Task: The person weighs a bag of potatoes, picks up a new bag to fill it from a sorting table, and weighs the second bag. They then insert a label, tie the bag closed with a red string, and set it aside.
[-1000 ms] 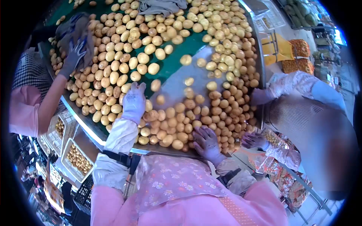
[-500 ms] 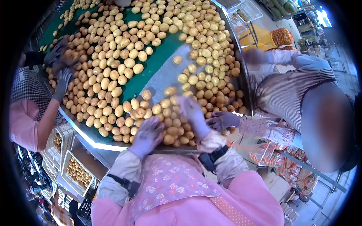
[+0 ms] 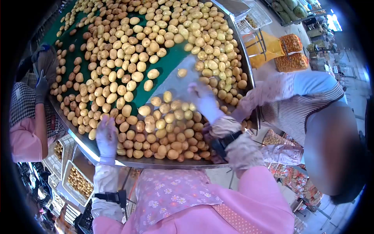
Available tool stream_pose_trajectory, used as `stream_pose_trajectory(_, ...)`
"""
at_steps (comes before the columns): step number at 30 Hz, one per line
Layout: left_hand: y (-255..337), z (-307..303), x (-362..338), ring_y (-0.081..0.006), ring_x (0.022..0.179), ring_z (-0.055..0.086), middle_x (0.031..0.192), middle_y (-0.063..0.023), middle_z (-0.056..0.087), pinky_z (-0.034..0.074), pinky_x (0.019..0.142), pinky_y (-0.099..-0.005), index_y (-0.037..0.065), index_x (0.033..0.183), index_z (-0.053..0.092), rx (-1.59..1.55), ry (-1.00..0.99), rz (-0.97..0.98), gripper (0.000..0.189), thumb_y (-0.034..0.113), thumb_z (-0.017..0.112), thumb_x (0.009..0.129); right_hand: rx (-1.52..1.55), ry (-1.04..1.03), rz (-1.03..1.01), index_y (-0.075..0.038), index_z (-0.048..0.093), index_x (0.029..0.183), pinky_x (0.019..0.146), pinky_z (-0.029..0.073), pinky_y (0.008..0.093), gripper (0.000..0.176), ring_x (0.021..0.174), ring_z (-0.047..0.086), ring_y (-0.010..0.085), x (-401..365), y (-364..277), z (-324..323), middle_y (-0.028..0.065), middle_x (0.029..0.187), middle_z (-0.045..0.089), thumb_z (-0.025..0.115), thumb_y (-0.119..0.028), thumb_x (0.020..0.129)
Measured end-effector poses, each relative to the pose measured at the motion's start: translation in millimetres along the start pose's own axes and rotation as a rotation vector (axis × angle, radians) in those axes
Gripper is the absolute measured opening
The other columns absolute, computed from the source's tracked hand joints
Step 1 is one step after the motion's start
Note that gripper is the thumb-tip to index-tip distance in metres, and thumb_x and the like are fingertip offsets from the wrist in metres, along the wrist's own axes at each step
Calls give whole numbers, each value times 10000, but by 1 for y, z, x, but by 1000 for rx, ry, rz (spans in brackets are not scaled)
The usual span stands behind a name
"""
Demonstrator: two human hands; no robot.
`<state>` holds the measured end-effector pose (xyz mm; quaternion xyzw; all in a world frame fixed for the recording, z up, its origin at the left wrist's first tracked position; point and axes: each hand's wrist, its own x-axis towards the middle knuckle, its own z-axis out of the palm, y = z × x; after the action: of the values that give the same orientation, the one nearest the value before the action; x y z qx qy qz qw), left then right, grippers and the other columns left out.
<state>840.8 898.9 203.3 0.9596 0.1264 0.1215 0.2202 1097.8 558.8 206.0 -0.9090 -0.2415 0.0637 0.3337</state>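
Many yellow-brown potatoes (image 3: 150,137) lie on a metal-rimmed sorting table (image 3: 167,165), in front of me. My left hand (image 3: 106,137), in a pale glove, touches potatoes by the near left rim, its fingers stretched out and open. Over the bare grey strip (image 3: 171,80) is my right hand (image 3: 205,102), also gloved and slightly blurred. Its fingers reach forward with nothing visible in them, above and right of a loose cluster of potatoes. One single potato (image 3: 182,73) lies on the strip just beyond it.
A co-worker's sleeve (image 3: 269,91) reaches to the table's right side, close to my right forearm. Another co-worker's gloved hand (image 3: 41,87) is at the left edge. Crates of potatoes (image 3: 80,183) stand below left; filled net bags (image 3: 291,62) lie at right.
My left hand has moved left along the near rim. My right hand has moved slightly up and right. Potatoes between them have spread out. The left co-worker's hands have drawn back from the potatoes.
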Motion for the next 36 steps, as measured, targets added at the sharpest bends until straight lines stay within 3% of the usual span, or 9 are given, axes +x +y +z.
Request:
stream_pose_trajectory(4,-17,10,30,-427,1285,449,1426,-183,483,318,1112,-497,148,1346,584,225,28,-230,442,281,580,925,-139,485,-364,-74,621,1098,793,539,410,235,914,660,290,67,23,-103,128,1048,649,640,-213,910)
stream_pose_trajectory(7,18,55,34,-558,1368,235,1499,-203,375,166,1125,-653,305,1392,535,489,-119,-273,529,395,628,879,-179,693,16,-24,549,1210,811,543,400,346,945,658,310,89,45,-126,164,1116,634,617,-198,919)
stream_pose_trajectory(11,129,71,38,-427,1374,290,1463,-194,392,175,1061,-707,316,1325,580,340,-312,-14,581,532,671,793,-201,132,289,45,275,1483,1054,397,465,678,1239,524,367,77,135,-3,250,1432,434,575,-191,922)
stream_pose_trajectory(12,156,61,51,-438,1386,266,1495,-195,368,151,1078,-708,349,1350,552,274,-643,3,580,540,648,811,-488,389,-128,-62,341,1500,1146,284,449,666,1365,396,367,54,121,32,238,1541,296,588,-297,928)
stream_pose_trajectory(14,183,92,15,-446,1446,182,1491,-194,368,104,1120,-699,312,1389,507,187,-607,233,634,478,676,802,-335,-298,321,-265,619,1280,1076,264,659,462,1369,368,383,17,0,14,185,1492,380,595,-494,879)
stream_pose_trajectory(21,146,58,-64,-359,1408,339,1482,-181,419,179,1174,-559,246,1358,571,-236,-872,582,514,369,647,864,-411,-202,12,-231,499,1404,1102,272,616,590,1399,316,393,-195,43,1,112,1515,375,632,-440,868)
stream_pose_trajectory(26,65,12,-95,-416,1299,434,1359,-210,506,348,1085,-516,179,1421,477,103,-529,325,631,247,676,826,198,-284,360,-228,549,1361,1128,320,509,499,1381,338,385,-231,-17,21,78,1500,409,606,-403,897)
stream_pose_trajectory(28,53,0,-94,-458,1330,388,1442,-225,440,346,1078,-553,196,1460,435,-40,-447,127,714,303,706,808,-264,-260,-270,-214,611,1273,1111,346,485,415,1330,378,403,-261,-30,43,89,1446,458,623,-335,876)
stream_pose_trajectory(36,133,51,-66,-509,1335,359,1490,-329,313,367,1084,-515,283,1537,316,94,-679,-141,941,624,713,756,-298,-108,-64,-181,582,1311,1094,319,531,500,1331,411,376,-308,-44,24,174,1458,434,641,-289,826)
